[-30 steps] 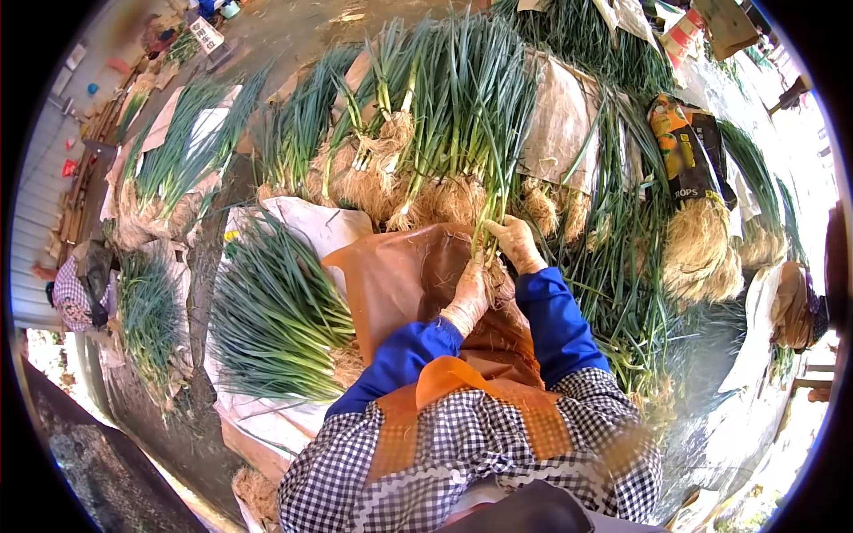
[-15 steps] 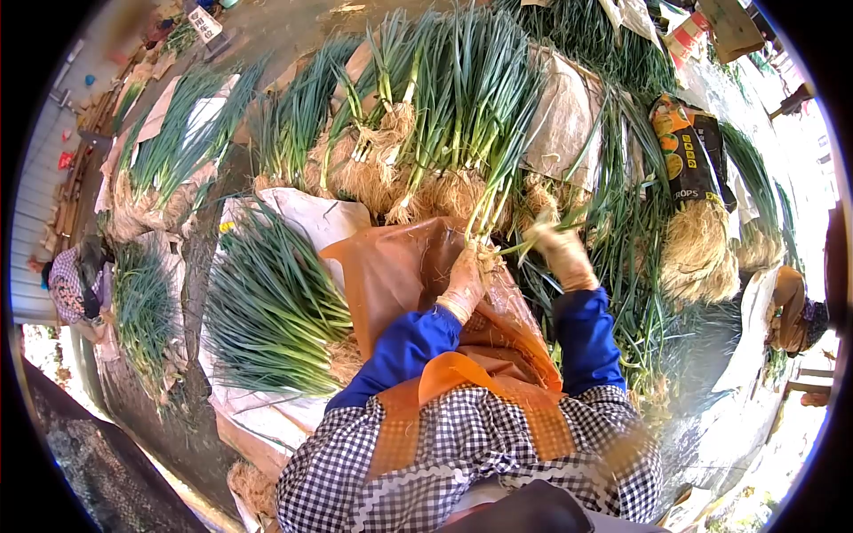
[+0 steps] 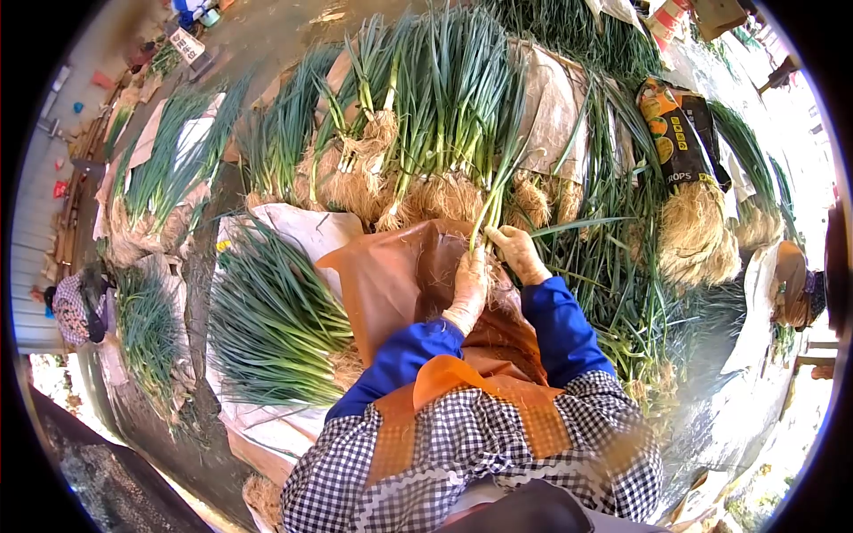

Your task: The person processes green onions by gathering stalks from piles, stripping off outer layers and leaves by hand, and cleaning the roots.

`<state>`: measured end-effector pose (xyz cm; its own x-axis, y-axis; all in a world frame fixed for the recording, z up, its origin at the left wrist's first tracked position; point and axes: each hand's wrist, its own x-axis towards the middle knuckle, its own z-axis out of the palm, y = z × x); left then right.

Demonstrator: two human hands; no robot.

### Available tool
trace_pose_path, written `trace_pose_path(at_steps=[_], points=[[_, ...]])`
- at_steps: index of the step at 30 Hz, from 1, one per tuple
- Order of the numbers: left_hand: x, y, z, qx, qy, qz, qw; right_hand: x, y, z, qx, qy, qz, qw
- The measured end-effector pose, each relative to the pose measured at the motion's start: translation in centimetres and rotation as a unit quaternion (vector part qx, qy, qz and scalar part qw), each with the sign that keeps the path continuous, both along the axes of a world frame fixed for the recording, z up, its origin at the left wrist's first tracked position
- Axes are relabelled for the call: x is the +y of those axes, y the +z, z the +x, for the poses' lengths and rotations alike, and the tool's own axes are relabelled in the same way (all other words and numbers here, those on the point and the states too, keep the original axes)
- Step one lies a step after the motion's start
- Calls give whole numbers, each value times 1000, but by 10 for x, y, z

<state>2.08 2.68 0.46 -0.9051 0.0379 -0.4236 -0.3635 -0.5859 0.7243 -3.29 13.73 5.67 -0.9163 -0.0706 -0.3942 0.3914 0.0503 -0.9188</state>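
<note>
My left hand (image 3: 469,289) is closed around the lower part of a few green onions (image 3: 489,209), above the brown apron (image 3: 386,271) over my lap. Their pale stems point up and away from me, and the fingers hide the root end. Close on its right, my right hand (image 3: 518,253) pinches at the same stems with thumb and fingers. To my left lies a pile of green onions (image 3: 275,311) on a pale sheet (image 3: 311,229). Ahead stands a row of onion bunches (image 3: 444,115) with straw-coloured roots (image 3: 444,197) facing me.
Loose onion leaves (image 3: 586,275) lie heaped at my right. Beyond them a black printed bag (image 3: 680,133) wraps another rooty bunch (image 3: 697,235). More onions (image 3: 169,169) rest at the far left, where another person (image 3: 75,306) bends. A second person (image 3: 793,284) is at the right edge.
My right hand has come in from the right, where it was pulling at a strand, to the stems beside my left hand. The left hand keeps its hold on the onions.
</note>
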Motion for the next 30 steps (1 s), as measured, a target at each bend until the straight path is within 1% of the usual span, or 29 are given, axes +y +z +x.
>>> trace_pose_path(at_steps=[1,2,4,5,6,7,8,9,10,11,12,13,14,15,16,17,18,19,20,22,23,24,26,27,28,29,30], points=[[1,-4,-4,6,34,8,999,-6,-4,-1,118,13,247,962],[0,-8,-5,6,37,9,999,-8,-9,4,173,-1,323,930],[0,-21,-3,56,12,-167,984,-10,4,15,251,16,399,882],[0,-32,-5,46,32,-101,993,-11,16,27,154,51,304,939],[0,16,-3,-69,91,198,974,-13,46,44,52,85,200,975],[-5,14,-4,-38,61,164,984,-8,79,61,39,187,169,967],[-8,11,-5,-6,30,132,991,6,90,76,20,297,48,953],[-6,13,-7,0,57,130,990,20,104,93,-39,355,-3,934],[-10,25,-7,-16,41,120,992,35,103,99,-108,414,-74,901],[-14,26,-9,-36,17,114,993,51,97,95,-106,503,59,856],[-18,26,-9,-57,-8,109,992,67,74,100,-131,451,173,866],[-20,27,-8,-57,-11,111,992,75,51,91,-161,494,419,745],[-22,30,-6,-57,-31,126,990,85,22,86,-162,489,421,746],[-21,32,-8,-55,-49,141,987,98,-9,80,-87,390,423,813],[-17,35,-10,-54,-49,142,987,90,-6,75,-63,285,355,888],[-14,37,-6,-35,-21,117,992,83,-3,70,-24,186,274,943],[-12,38,-3,-13,4,89,996,51,21,61,-35,73,123,989],[-11,33,-4,7,11,104,995,38,5,49,181,46,264,946],[-10,35,-3,22,32,77,996,26,-9,38,384,16,388,838],[-6,23,-5,81,83,21,993,4,28,27,299,2,272,915],[-14,15,-2,72,65,25,995,-3,54,21,238,70,315,916],[-14,13,2,69,68,23,995,0,53,16,317,120,287,896],[-11,13,-2,80,79,40,993,2,27,1,361,225,328,844],[-14,20,3,49,63,28,996,-1,9,-2,325,238,350,846],[-14,20,4,48,61,28,997,-2,3,1,324,237,351,846],[-13,21,4,44,58,37,997,-2,-2,3,219,186,248,925],[-13,21,2,42,57,46,996,-3,-4,3,109,130,138,976]])
